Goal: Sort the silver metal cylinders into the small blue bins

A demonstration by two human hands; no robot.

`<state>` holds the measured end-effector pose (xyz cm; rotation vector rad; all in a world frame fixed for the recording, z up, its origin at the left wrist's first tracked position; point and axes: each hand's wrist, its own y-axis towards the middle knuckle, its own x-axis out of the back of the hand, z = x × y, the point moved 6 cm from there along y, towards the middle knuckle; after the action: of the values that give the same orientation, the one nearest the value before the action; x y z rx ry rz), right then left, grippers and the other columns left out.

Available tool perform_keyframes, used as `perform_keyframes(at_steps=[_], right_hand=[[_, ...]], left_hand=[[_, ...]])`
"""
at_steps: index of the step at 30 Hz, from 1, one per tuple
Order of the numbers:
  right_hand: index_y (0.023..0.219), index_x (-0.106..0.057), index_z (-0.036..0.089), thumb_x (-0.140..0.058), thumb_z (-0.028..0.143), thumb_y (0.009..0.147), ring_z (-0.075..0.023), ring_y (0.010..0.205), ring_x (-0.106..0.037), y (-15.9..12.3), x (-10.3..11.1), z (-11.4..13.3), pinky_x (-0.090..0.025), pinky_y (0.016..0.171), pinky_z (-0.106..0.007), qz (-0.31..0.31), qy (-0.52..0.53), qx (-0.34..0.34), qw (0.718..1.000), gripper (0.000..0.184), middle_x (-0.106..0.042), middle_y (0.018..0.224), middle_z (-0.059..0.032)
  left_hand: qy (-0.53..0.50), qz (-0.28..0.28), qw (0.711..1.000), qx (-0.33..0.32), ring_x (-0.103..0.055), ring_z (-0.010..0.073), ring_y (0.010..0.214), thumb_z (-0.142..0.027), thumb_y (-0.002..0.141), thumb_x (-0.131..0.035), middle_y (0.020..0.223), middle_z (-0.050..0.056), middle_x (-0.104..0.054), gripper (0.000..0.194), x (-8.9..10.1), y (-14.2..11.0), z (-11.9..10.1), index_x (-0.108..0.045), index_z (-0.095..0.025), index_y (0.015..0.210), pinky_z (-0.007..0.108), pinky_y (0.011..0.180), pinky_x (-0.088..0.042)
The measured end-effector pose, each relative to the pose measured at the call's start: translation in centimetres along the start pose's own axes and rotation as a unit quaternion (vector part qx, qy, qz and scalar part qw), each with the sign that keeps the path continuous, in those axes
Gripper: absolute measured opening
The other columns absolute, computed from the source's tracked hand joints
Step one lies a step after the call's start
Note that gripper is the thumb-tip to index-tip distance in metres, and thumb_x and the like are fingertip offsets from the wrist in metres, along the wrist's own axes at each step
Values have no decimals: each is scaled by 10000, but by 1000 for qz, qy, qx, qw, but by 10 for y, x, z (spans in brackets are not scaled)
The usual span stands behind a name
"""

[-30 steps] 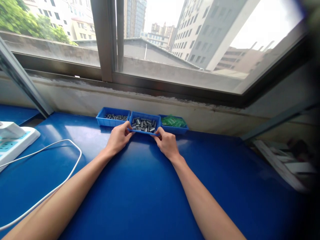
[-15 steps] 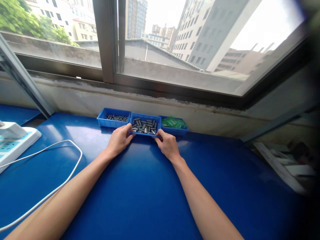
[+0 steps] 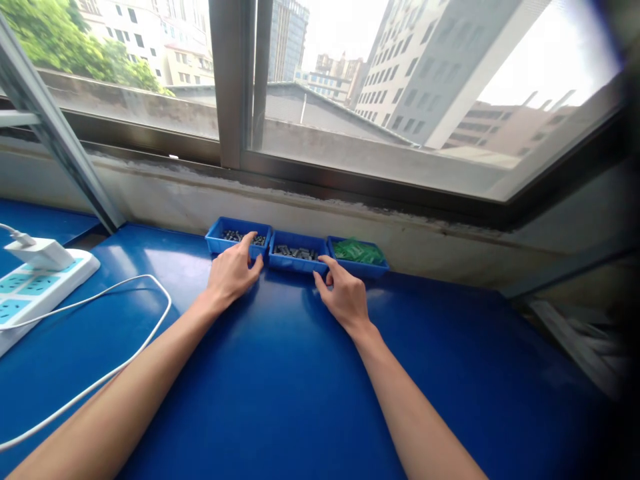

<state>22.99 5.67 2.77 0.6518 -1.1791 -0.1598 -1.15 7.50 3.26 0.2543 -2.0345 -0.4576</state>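
Observation:
Three blue plastic bins stand in a row against the wall. The left bin (image 3: 215, 241) has small dark metal parts (image 3: 233, 235) in it. Short grey metal cylinders (image 3: 297, 253) lie in the middle bin (image 3: 293, 265). Green plastic material (image 3: 357, 252) fills the right bin (image 3: 367, 270). My left hand (image 3: 234, 272) is at the front of the left bin, thumb and forefinger apart, holding nothing. At the middle bin's front right corner is my right hand (image 3: 345, 293), its thumb and forefinger parted. Whether its forefinger touches the rim I cannot tell.
A white power strip (image 3: 75, 270) with a plugged-in charger (image 3: 40, 253) lies at the left. Its white cable (image 3: 145, 347) loops across the blue tabletop (image 3: 280, 400) near my left forearm. A metal post (image 3: 95, 187) rises at the back left, below a window.
Both hands have let go of the middle bin, whose front is now lower and level with its neighbours. My left hand has shifted to the left bin. The view has turned slightly left.

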Motion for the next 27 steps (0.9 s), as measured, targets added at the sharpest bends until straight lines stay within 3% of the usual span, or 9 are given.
perform_keyframes(at_steps=[6, 13, 16, 20, 23, 27], right_hand=[[1265, -600, 209, -486, 324, 970, -159, 726, -650, -5, -11, 40, -453, 704, -244, 55, 44, 89, 993, 336, -686, 852, -40], [1441, -456, 266, -521, 312, 954, -188, 851, -683, 6, -26, 89, -489, 745, -255, 145, 46, 143, 978, 493, -705, 998, -53], [1452, -441, 271, -545, 320, 945, -194, 852, -683, 16, -34, 104, -499, 742, -260, 145, 55, 132, 979, 520, -706, 1007, -54], [1252, -619, 252, -509, 293, 971, -193, 936, -677, 23, -46, 116, -503, 820, -263, 123, 92, 127, 980, 305, -707, 1049, -59], [1159, -671, 237, -487, 273, 985, -187, 956, -675, 23, -52, 117, -501, 862, -268, 108, 111, 128, 980, 255, -711, 1048, -61], [1172, -675, 237, -482, 259, 990, -190, 987, -671, 21, -54, 110, -501, 900, -279, 88, 118, 114, 982, 266, -712, 1075, -62]], left_hand=[[165, -25, 983, -76, -562, 300, 1001, -212, 835, -592, 1043, 119, -600, 305, 21, 9, 21, -686, -213, 1125, 391, 830, -509], [52, -3, 988, -144, -575, 243, 1048, -155, 853, -573, 1131, 72, -618, 245, 31, 5, 36, -707, -231, 1044, 380, 912, -522], [18, 8, 989, -147, -596, 235, 991, -143, 864, -563, 1030, 63, -670, 201, 31, -2, 39, -707, -204, 990, 375, 895, -524], [3, 12, 989, -145, -613, 223, 902, -113, 872, -534, 888, 60, -674, 189, 28, -12, 43, -708, -184, 881, 352, 836, -525], [-6, 6, 989, -146, -621, 219, 892, -107, 881, -516, 872, 64, -674, 210, 25, -17, 44, -712, -179, 858, 340, 818, -523], [-11, 1, 988, -153, -620, 222, 891, -106, 884, -512, 864, 69, -674, 217, 23, -19, 40, -718, -173, 864, 341, 813, -523]])
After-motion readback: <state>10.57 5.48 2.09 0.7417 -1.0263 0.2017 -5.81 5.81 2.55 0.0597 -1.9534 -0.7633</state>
